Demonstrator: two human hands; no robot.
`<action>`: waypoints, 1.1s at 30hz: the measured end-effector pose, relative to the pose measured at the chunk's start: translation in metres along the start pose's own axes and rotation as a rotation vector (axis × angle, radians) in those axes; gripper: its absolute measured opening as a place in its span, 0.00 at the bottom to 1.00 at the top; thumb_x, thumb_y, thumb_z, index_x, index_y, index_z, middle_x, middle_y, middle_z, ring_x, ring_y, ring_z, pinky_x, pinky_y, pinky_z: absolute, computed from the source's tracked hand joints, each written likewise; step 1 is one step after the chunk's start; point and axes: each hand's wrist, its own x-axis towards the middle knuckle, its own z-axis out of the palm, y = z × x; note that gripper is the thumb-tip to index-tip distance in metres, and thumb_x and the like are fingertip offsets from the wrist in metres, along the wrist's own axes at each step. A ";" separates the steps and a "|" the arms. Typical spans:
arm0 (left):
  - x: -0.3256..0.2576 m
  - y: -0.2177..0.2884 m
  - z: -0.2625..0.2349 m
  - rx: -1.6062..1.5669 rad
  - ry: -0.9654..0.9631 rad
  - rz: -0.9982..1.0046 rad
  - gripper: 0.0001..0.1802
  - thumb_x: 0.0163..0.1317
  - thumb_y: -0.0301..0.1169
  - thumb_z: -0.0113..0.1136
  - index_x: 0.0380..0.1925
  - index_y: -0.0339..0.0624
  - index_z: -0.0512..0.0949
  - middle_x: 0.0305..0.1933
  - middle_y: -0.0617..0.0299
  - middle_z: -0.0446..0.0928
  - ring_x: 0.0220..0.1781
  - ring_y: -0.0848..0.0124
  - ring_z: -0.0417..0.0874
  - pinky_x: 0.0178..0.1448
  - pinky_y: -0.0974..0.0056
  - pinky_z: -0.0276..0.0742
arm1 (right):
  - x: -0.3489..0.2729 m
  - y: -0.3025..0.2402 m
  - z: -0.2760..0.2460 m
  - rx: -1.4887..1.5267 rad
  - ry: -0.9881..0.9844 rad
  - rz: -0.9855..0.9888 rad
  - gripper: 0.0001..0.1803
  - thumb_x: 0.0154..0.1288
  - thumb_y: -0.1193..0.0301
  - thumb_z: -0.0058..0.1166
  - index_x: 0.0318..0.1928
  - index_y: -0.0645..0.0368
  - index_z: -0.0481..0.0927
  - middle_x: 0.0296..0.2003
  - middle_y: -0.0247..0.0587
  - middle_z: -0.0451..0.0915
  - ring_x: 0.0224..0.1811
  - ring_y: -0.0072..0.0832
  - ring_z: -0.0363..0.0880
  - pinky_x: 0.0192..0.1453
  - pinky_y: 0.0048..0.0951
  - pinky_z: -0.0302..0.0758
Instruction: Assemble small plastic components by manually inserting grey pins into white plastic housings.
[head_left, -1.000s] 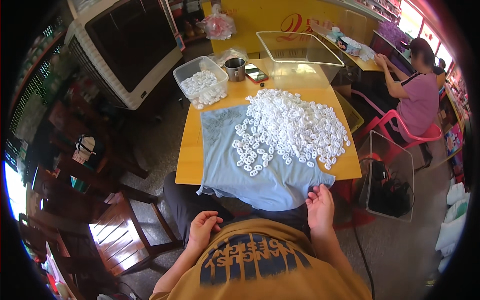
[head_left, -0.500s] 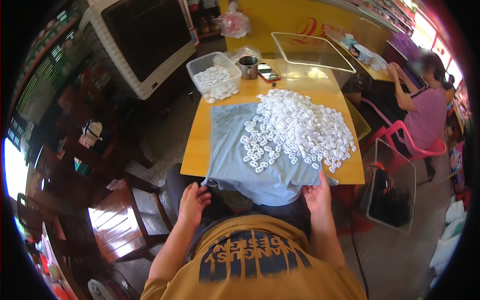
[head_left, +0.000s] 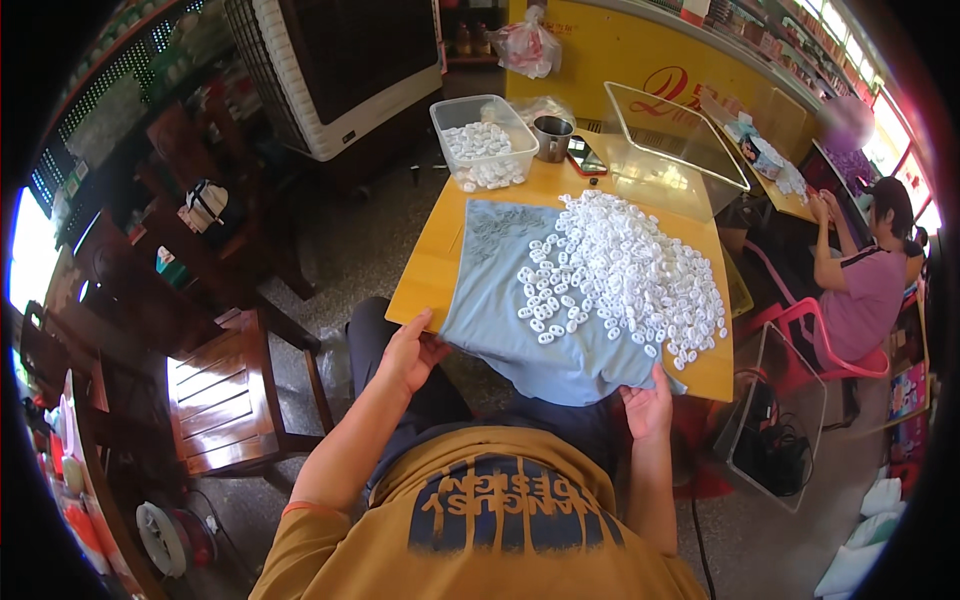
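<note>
Beside blue cloth (head_left: 505, 290), the left hand (head_left: 406, 357) touches the table (head_left: 425, 283)

- Worktop (head_left: 425, 280): cloth (head_left: 500, 300) on top, near edge overhanging.
- Heap of plastic pieces (head_left: 640, 260) over cloth's right part.
- Far left corner: tub (head_left: 523, 140), more pieces (head_left: 482, 145) inside.
- Right of tub: mug (head_left: 551, 140), then smartphone (head_left: 587, 157).
- Behind heap: bin (head_left: 655, 188).
- Left of worktop: chair (head_left: 222, 405).

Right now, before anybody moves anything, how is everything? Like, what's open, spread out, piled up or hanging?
Blue cloth, spread, draping over the near edge of the table
White pieces, heaped, some scattered
Clear tub, open, partly filled
Big clear bin, open-topped
Metal mug, upright
Phone, lying flat
Plastic bag, hanging
Left hand, at the table's near left corner, grip unclear
Right hand, at the cloth's near right edge, grip unclear
</note>
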 end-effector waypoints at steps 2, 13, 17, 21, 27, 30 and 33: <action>0.000 0.000 0.000 -0.002 -0.007 0.007 0.11 0.64 0.39 0.53 0.41 0.47 0.73 0.33 0.66 0.76 0.33 0.71 0.78 0.38 0.63 0.76 | 0.000 -0.001 0.000 -0.006 -0.015 -0.010 0.21 0.66 0.56 0.46 0.54 0.54 0.71 0.47 0.34 0.78 0.46 0.27 0.77 0.45 0.32 0.73; -0.006 0.004 0.006 -0.016 0.041 -0.012 0.10 0.63 0.38 0.54 0.40 0.47 0.73 0.33 0.66 0.76 0.33 0.72 0.78 0.38 0.64 0.76 | -0.006 -0.006 0.011 0.030 -0.026 -0.039 0.21 0.68 0.59 0.42 0.54 0.60 0.70 0.48 0.40 0.78 0.47 0.31 0.77 0.48 0.34 0.73; -0.005 0.002 0.004 0.020 0.031 -0.033 0.12 0.63 0.38 0.53 0.43 0.46 0.74 0.36 0.63 0.77 0.37 0.69 0.78 0.38 0.64 0.76 | -0.015 -0.008 0.016 0.039 -0.023 -0.034 0.23 0.69 0.59 0.39 0.57 0.61 0.66 0.52 0.44 0.75 0.52 0.35 0.75 0.53 0.37 0.71; -0.005 -0.001 -0.015 -0.026 0.005 0.015 0.15 0.63 0.38 0.52 0.47 0.45 0.73 0.44 0.60 0.77 0.44 0.66 0.79 0.45 0.60 0.77 | -0.008 0.003 0.014 0.050 0.007 -0.026 0.24 0.68 0.58 0.41 0.58 0.59 0.66 0.52 0.41 0.75 0.54 0.34 0.73 0.54 0.40 0.69; -0.004 -0.003 -0.021 0.015 -0.047 0.032 0.16 0.64 0.44 0.51 0.45 0.46 0.73 0.44 0.62 0.77 0.41 0.65 0.79 0.44 0.61 0.75 | -0.037 -0.030 0.006 -0.551 0.197 0.152 0.36 0.63 0.42 0.43 0.50 0.67 0.71 0.42 0.52 0.78 0.35 0.35 0.80 0.39 0.33 0.77; -0.016 -0.009 -0.024 0.023 -0.108 0.003 0.18 0.65 0.49 0.48 0.41 0.47 0.73 0.38 0.63 0.75 0.35 0.67 0.77 0.39 0.64 0.73 | -0.068 -0.075 0.025 -1.615 0.193 0.076 0.32 0.60 0.45 0.49 0.35 0.68 0.79 0.29 0.44 0.81 0.24 0.30 0.79 0.30 0.28 0.75; -0.023 -0.014 -0.045 0.026 -0.121 0.033 0.19 0.65 0.50 0.46 0.40 0.47 0.72 0.38 0.63 0.76 0.36 0.68 0.77 0.39 0.64 0.74 | -0.077 -0.125 0.071 -1.178 0.183 -0.204 0.16 0.59 0.59 0.56 0.34 0.61 0.79 0.22 0.34 0.78 0.19 0.21 0.74 0.24 0.22 0.69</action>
